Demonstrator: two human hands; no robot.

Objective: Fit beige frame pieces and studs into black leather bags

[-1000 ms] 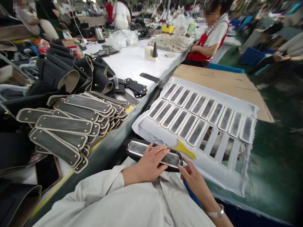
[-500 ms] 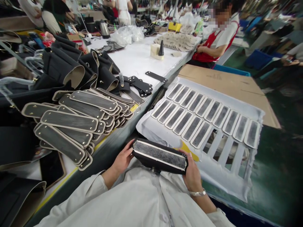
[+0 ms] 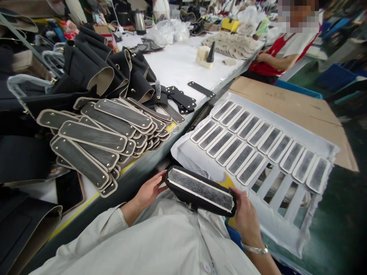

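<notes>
Between my two hands, in front of my body, is a small black bag body [image 3: 200, 191] with its base turned up. Its base shows a speckled grey strip between white borders with rough ends. My left hand [image 3: 150, 190] grips its left end with the fingertips. At the right end, my right hand [image 3: 246, 212] holds the corner, with its fingers partly behind the black side. A small metal fitting [image 3: 190, 206] shows on the side facing me.
Left on the table, long base panels [image 3: 93, 136] with metal studs lie piled beside black bag bodies [image 3: 82, 63]. To the right, a white sheet [image 3: 183, 151] carries rows of grey-and-white strips over cardboard [image 3: 304, 110]. A co-worker in a red apron [image 3: 282, 49] sits beyond.
The view has shifted, so the table's things appear further right. The bag body has tilted slightly, its right end lower. My right hand's fingers are straighter along its end. Both hands still hold it.
</notes>
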